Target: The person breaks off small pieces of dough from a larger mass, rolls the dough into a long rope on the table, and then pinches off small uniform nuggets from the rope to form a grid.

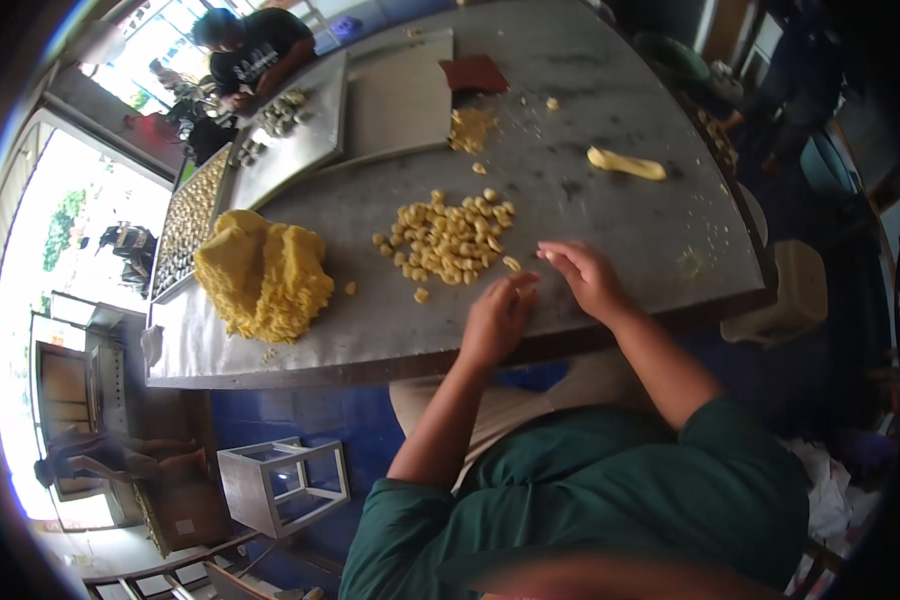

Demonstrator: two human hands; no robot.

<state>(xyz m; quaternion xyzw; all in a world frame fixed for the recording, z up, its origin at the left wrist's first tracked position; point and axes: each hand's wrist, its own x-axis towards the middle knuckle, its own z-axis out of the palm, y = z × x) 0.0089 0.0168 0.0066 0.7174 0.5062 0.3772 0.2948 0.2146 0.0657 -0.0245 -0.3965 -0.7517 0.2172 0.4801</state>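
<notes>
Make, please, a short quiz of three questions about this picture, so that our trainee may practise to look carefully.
1. Choose: which of these lies farthest right in the picture?
A) the big lump of dough
B) the strip of dough
C) the flat red-brown sheet

2. True or false: the left hand is nearer than the right hand to the big lump of dough.

3. Fill in: in the picture, the pile of small dough pieces lies to the ____ of the big lump of dough.

Key: 1. B; 2. True; 3. right
</notes>
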